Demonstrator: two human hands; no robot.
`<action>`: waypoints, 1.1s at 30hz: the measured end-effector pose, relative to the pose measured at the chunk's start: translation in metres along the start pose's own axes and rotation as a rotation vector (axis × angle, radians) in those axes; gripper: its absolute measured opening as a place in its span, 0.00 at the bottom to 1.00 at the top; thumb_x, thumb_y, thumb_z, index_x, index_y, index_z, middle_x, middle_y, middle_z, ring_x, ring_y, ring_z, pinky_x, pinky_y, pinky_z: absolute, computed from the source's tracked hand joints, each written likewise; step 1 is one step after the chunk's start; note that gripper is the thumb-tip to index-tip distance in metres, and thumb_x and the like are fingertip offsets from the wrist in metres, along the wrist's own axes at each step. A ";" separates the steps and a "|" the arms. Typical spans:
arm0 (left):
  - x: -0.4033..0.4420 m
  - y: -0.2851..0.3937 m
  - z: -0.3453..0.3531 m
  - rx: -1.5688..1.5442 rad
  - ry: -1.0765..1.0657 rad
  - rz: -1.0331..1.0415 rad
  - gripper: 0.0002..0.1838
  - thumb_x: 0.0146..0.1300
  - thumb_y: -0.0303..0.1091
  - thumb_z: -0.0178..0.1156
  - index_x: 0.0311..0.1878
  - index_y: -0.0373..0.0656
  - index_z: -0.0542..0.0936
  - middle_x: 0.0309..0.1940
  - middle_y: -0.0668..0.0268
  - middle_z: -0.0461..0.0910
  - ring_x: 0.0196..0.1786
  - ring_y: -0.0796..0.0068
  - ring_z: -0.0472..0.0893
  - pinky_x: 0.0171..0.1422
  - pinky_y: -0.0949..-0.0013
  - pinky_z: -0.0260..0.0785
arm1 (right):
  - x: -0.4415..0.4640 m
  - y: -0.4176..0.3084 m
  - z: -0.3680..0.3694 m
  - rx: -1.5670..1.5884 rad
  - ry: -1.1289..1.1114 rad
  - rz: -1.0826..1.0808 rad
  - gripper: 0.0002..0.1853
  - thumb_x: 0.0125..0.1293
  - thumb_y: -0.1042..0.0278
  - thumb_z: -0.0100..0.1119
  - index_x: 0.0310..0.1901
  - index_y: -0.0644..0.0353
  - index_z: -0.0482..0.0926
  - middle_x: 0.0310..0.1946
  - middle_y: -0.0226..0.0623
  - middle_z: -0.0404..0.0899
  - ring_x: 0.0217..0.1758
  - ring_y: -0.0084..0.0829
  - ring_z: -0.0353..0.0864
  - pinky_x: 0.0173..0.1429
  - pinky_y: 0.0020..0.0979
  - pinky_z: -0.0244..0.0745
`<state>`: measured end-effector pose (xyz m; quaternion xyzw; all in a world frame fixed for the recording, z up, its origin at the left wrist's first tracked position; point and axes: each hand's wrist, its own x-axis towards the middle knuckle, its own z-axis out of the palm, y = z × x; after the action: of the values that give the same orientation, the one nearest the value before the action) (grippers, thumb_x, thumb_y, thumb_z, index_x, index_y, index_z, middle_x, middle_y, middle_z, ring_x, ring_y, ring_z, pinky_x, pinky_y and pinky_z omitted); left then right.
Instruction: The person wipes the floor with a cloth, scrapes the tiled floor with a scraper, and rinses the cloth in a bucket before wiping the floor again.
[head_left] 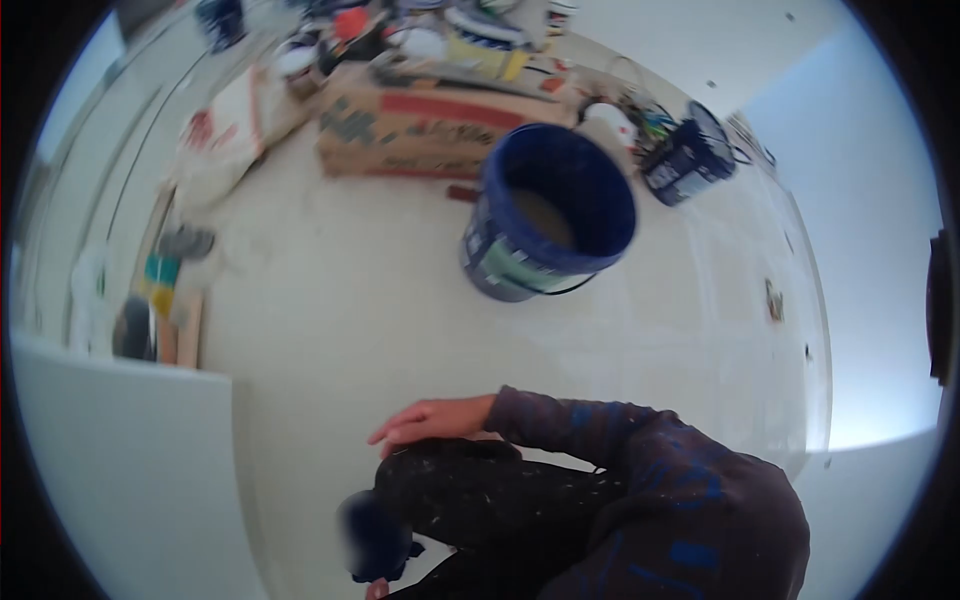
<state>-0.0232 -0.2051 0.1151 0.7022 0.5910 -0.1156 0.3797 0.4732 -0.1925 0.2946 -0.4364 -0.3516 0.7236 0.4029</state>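
My right hand rests on the knee of my paint-specked black trousers, fingers stretched out and holding nothing. Below that knee is a blurred, dark blue rounded thing; its kind is not clear. At the bottom edge, just under it, a small bit of skin shows, likely my left hand. Its fingers are mostly hidden, so I cannot tell its grip. Farther ahead on the pale floor stands a large dark blue bucket with a black handle and greyish contents.
Behind the bucket lies a long cardboard box, with tubs and clutter past it. A second blue bucket stands at the right. A white sack and wood strips lie left. A white panel rises at lower left.
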 end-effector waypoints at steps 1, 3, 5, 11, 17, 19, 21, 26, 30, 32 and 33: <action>-0.014 0.022 -0.009 0.038 -0.048 0.029 0.24 0.66 0.40 0.68 0.61 0.37 0.79 0.63 0.45 0.77 0.67 0.45 0.76 0.73 0.47 0.66 | -0.035 -0.022 0.007 -0.143 0.092 0.004 0.32 0.81 0.41 0.53 0.74 0.57 0.76 0.67 0.41 0.82 0.70 0.35 0.78 0.76 0.37 0.68; -0.049 0.066 -0.030 0.098 -0.140 0.071 0.23 0.66 0.41 0.68 0.60 0.37 0.80 0.62 0.46 0.77 0.65 0.46 0.77 0.72 0.47 0.67 | -0.089 -0.053 0.028 -0.258 0.217 0.007 0.35 0.81 0.37 0.52 0.74 0.59 0.76 0.69 0.42 0.80 0.74 0.38 0.75 0.80 0.39 0.64; -0.094 0.100 -0.054 0.140 -0.216 0.096 0.23 0.66 0.41 0.68 0.59 0.37 0.80 0.60 0.47 0.78 0.64 0.47 0.77 0.71 0.48 0.68 | -0.129 -0.050 0.043 -0.448 0.474 0.074 0.42 0.78 0.29 0.49 0.76 0.60 0.73 0.75 0.49 0.73 0.82 0.43 0.65 0.86 0.43 0.54; -0.230 0.186 -0.125 0.243 -0.370 0.187 0.22 0.67 0.42 0.69 0.57 0.37 0.80 0.56 0.50 0.80 0.61 0.50 0.79 0.66 0.49 0.70 | -0.245 -0.025 0.130 0.017 0.749 0.362 0.59 0.67 0.17 0.53 0.83 0.62 0.58 0.83 0.61 0.56 0.88 0.52 0.51 0.89 0.47 0.46; -0.329 0.283 -0.164 0.338 -0.523 0.315 0.21 0.67 0.43 0.69 0.54 0.37 0.81 0.52 0.52 0.82 0.57 0.52 0.81 0.62 0.51 0.72 | -0.437 -0.026 0.202 0.286 0.873 0.563 0.75 0.55 0.10 0.58 0.86 0.66 0.43 0.83 0.62 0.54 0.88 0.52 0.54 0.88 0.43 0.50; -0.346 0.327 -0.153 0.380 -0.564 0.335 0.21 0.67 0.44 0.70 0.53 0.37 0.81 0.51 0.53 0.82 0.56 0.53 0.81 0.61 0.52 0.73 | -0.504 -0.027 0.213 0.278 0.926 0.580 0.75 0.54 0.10 0.59 0.86 0.66 0.43 0.83 0.62 0.57 0.87 0.51 0.57 0.87 0.41 0.52; -0.354 0.376 -0.133 0.425 -0.594 0.363 0.21 0.67 0.44 0.70 0.52 0.37 0.81 0.50 0.54 0.83 0.54 0.54 0.82 0.59 0.52 0.74 | -0.567 -0.027 0.218 0.309 1.092 0.589 0.75 0.53 0.09 0.60 0.85 0.67 0.46 0.81 0.63 0.61 0.84 0.52 0.62 0.87 0.44 0.55; -0.372 0.525 -0.058 0.524 -0.640 0.451 0.20 0.67 0.45 0.70 0.50 0.37 0.81 0.46 0.56 0.85 0.51 0.57 0.83 0.56 0.53 0.76 | -0.722 -0.001 0.195 0.632 1.231 0.682 0.74 0.53 0.10 0.60 0.82 0.72 0.53 0.78 0.63 0.66 0.81 0.55 0.68 0.83 0.45 0.62; -0.393 0.627 0.004 0.511 -0.668 0.573 0.20 0.67 0.46 0.71 0.49 0.37 0.82 0.44 0.58 0.86 0.49 0.59 0.85 0.53 0.55 0.77 | -0.841 -0.006 0.141 0.740 0.996 0.636 0.70 0.56 0.11 0.58 0.78 0.76 0.60 0.73 0.65 0.72 0.76 0.53 0.75 0.79 0.44 0.68; -0.416 0.704 0.037 0.449 -0.601 0.447 0.26 0.65 0.51 0.73 0.48 0.37 0.77 0.43 0.55 0.85 0.48 0.57 0.85 0.54 0.54 0.77 | -0.848 -0.008 0.141 0.745 1.122 0.700 0.65 0.59 0.12 0.55 0.73 0.77 0.70 0.68 0.65 0.78 0.74 0.54 0.78 0.79 0.46 0.68; -0.431 0.750 0.058 0.546 -0.504 0.415 0.33 0.63 0.55 0.73 0.53 0.37 0.71 0.45 0.47 0.84 0.49 0.49 0.85 0.56 0.50 0.77 | -0.844 0.005 0.137 0.690 1.180 0.762 0.61 0.62 0.13 0.53 0.69 0.76 0.74 0.67 0.65 0.79 0.73 0.54 0.78 0.78 0.47 0.68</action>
<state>0.5634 -0.5739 0.6361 0.8308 0.2735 -0.3572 0.3277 0.5949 -0.9677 0.6348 -0.6896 0.3398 0.5288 0.3598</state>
